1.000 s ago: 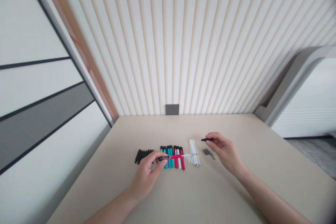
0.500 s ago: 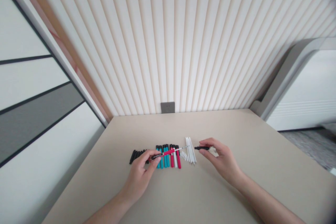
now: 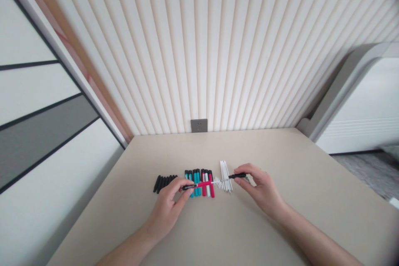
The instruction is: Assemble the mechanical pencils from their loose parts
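Note:
My left hand (image 3: 166, 208) pinches the black end of a red-and-black pen barrel (image 3: 205, 183), held above the table. A thin white refill (image 3: 217, 181) sticks out of its right end. Between thumb and fingers, my right hand (image 3: 262, 187) grips a black tapered pen piece (image 3: 238, 176). That piece's left end meets the refill's tip; whether the tip is inside I cannot tell. Below lie teal pen barrels (image 3: 198, 191), red barrels (image 3: 212, 192) and a white barrel (image 3: 208, 190). Several white refills (image 3: 222, 169) lie bundled near small white pieces (image 3: 220, 185).
Several black pen pieces (image 3: 161, 183) lie in a row at the left, partly behind my left hand. The beige table (image 3: 212, 232) meets a ribbed wall with a dark socket (image 3: 199, 125). A white-and-grey bed-like frame (image 3: 352, 112) stands at the right.
The black piece in my right hand has come left to the refill's tip, closing the gap. The red barrel has tilted closer to level. The view has shifted slightly.

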Action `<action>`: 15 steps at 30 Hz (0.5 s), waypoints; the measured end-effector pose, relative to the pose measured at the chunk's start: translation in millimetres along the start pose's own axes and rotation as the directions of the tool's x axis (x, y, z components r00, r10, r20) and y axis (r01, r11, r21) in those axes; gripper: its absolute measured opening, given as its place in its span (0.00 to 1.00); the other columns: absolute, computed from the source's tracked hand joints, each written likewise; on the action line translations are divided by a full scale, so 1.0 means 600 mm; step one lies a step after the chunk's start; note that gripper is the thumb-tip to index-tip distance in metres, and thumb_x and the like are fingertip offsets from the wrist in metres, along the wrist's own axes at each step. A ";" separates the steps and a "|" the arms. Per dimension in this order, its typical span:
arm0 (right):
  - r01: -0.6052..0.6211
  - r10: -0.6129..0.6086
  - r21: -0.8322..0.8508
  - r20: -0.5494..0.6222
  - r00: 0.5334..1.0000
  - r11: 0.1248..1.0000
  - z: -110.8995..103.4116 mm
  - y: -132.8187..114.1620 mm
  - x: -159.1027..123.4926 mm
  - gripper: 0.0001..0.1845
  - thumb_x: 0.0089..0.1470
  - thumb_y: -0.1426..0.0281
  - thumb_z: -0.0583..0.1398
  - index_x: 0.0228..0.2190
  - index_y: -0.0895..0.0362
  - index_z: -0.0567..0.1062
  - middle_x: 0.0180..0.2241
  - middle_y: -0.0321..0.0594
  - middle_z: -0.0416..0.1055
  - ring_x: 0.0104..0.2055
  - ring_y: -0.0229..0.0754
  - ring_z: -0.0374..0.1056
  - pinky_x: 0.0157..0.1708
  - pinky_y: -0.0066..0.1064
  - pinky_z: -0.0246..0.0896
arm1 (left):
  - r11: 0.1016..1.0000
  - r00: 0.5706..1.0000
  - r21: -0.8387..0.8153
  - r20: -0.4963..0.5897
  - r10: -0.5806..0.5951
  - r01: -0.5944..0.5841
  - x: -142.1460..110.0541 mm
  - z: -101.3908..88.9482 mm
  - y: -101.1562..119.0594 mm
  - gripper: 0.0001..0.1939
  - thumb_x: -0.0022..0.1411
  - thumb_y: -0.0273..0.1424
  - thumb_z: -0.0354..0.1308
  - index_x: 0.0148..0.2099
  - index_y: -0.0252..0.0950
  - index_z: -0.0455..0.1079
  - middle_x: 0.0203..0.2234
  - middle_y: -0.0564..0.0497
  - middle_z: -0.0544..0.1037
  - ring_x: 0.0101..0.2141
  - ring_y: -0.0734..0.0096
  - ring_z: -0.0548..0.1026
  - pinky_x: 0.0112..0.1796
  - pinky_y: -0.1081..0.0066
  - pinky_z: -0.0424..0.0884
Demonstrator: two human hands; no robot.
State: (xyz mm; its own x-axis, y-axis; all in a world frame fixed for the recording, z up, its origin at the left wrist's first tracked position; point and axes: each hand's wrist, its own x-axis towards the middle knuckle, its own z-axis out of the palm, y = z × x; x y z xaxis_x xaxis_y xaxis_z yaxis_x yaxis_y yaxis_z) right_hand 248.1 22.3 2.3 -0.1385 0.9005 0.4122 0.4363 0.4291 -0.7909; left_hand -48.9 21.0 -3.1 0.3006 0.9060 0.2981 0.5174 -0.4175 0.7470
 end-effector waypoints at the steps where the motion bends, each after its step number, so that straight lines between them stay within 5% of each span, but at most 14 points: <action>1: -0.001 0.001 0.000 0.001 1.000 1.000 0.000 -0.001 0.000 0.08 0.58 0.64 0.60 0.40 0.52 0.75 0.38 0.41 0.76 0.41 0.45 0.72 0.40 0.35 0.68 | 1.000 1.000 0.003 0.001 0.004 -0.004 0.000 0.000 0.000 0.08 0.67 0.34 0.54 0.46 0.40 0.72 0.35 0.51 0.78 0.36 0.68 0.76 0.40 0.71 0.70; 15: 0.003 -0.003 0.037 0.001 1.000 0.999 -0.002 -0.002 0.000 0.07 0.58 0.67 0.61 0.40 0.52 0.75 0.39 0.40 0.75 0.42 0.44 0.72 0.41 0.34 0.67 | 1.000 1.000 0.011 -0.020 -0.005 0.005 0.001 -0.001 0.006 0.08 0.67 0.34 0.55 0.45 0.39 0.73 0.36 0.52 0.78 0.37 0.68 0.75 0.40 0.71 0.70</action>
State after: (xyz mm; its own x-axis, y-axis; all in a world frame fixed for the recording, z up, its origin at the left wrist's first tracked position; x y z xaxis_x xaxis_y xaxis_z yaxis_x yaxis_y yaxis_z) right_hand 249.0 21.8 3.8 -0.1408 0.8991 0.4145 0.4027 0.4345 -0.8057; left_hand -47.7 20.2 0.0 0.2821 0.9091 0.3065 0.5279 -0.4139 0.7416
